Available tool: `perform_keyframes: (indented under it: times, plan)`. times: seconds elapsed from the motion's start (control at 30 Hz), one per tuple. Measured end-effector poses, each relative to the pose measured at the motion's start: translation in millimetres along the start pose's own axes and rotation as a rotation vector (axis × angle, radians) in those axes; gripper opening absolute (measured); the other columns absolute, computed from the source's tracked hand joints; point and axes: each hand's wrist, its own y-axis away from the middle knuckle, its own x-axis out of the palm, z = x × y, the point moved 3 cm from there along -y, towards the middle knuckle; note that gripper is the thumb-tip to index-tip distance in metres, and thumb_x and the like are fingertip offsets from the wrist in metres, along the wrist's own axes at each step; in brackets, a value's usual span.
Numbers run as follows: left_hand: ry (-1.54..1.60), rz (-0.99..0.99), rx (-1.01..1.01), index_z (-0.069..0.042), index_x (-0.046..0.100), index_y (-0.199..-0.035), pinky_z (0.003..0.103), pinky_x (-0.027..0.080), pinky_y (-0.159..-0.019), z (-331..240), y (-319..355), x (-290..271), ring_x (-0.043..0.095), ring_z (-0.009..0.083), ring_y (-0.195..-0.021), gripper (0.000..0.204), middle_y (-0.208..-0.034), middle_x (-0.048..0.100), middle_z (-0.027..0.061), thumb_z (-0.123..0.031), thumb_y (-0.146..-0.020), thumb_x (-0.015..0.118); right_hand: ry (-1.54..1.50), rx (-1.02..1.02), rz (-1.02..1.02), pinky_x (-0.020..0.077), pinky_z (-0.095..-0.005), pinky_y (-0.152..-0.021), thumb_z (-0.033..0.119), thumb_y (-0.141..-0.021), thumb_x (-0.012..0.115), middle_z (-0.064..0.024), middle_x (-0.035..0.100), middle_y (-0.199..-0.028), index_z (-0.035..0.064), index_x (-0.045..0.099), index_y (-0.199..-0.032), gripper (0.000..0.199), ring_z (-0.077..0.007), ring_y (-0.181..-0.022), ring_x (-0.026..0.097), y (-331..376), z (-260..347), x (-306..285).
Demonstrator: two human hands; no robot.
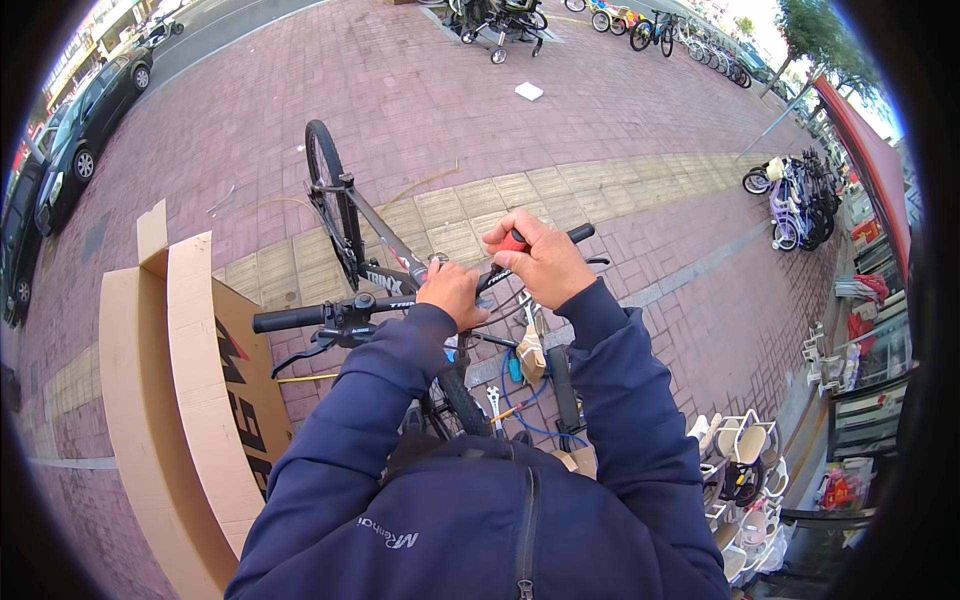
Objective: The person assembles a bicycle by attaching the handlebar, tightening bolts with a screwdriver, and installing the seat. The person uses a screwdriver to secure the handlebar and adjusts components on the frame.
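Observation:
A dark bicycle (388, 238) stands in front of me, its rear wheel (328, 165) pointing away and its front wheel (462, 402) close to my body. My left hand (452, 293) is closed at the middle of the handlebar (390, 303), by the stem. Above the bar's right half, my right hand (548, 262) grips a tool with a red and black handle (514, 240); its working end is hidden. A black grip (288, 318) and brake lever (303, 352) show on the left, and another grip (580, 233) on the right.
An opened cardboard box (190, 380) stands at left. Below the handlebar lie a wrench (493, 398), a blue hose (541, 408) and other tools on the paving. A white shoe rack (748, 448) is near right. Bicycles (800, 205) and dark cars (100, 110) are parked farther off.

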Motion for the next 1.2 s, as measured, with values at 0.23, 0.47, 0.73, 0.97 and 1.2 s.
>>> perform_keyframes:
  times: [0.23,0.47,0.73,0.97,1.2]
  plan:
    - [0.024,-0.01,0.01,-0.002,0.068,-0.096,0.052,0.033,-0.111,1,6,-2,0.059,0.0333,-0.112,0.047,-0.102,0.068,0.0163,-0.039,-0.068,0.079,0.064,0.195,-0.355,0.0534,-0.0439,-0.071,0.012,-0.087,0.071,-0.0153,0.069,-0.086,0.0067,0.054,-0.117,0.035,-0.034,-0.081,0.068,12,21,22]
    - [0.041,-0.052,0.018,-0.002,0.068,-0.096,0.052,0.034,-0.111,5,4,7,0.06,0.034,-0.11,0.046,-0.101,0.069,0.0172,-0.038,-0.069,0.078,-0.054,0.126,0.058,0.0548,-0.0391,-0.068,0.012,-0.085,0.074,-0.011,0.07,-0.091,0.0073,0.063,-0.107,0.025,-0.0282,-0.077,0.068,4,13,-3]
    - [0.058,-0.025,0.019,-0.002,0.068,-0.095,0.053,0.034,-0.111,2,4,0,0.061,0.0344,-0.109,0.046,-0.101,0.069,0.0173,-0.037,-0.067,0.079,0.158,0.093,-0.31,0.0528,-0.0431,-0.073,0.016,-0.088,0.072,-0.0168,0.067,-0.085,0.0062,0.059,-0.113,0.03,-0.0371,-0.079,0.067,14,26,16]
    - [0.027,-0.056,0.036,-0.003,0.068,-0.095,0.049,0.036,-0.106,2,4,2,0.061,0.0344,-0.108,0.044,-0.099,0.068,0.0181,-0.038,-0.069,0.076,0.04,0.032,-0.095,0.0532,-0.0358,-0.072,0.009,-0.086,0.072,-0.0095,0.069,-0.085,0.006,0.059,-0.103,0.021,-0.0255,-0.076,0.067,11,14,6]
    - [0.013,0.016,0.033,-0.002,0.069,-0.097,0.049,0.037,-0.106,2,0,-3,0.06,0.034,-0.111,0.045,-0.099,0.068,0.0183,-0.039,-0.071,0.078,0.095,0.215,-0.372,0.0545,-0.0424,-0.07,0.018,-0.086,0.075,-0.0175,0.07,-0.082,0.006,0.059,-0.105,0.028,-0.0371,-0.079,0.07,15,28,16]
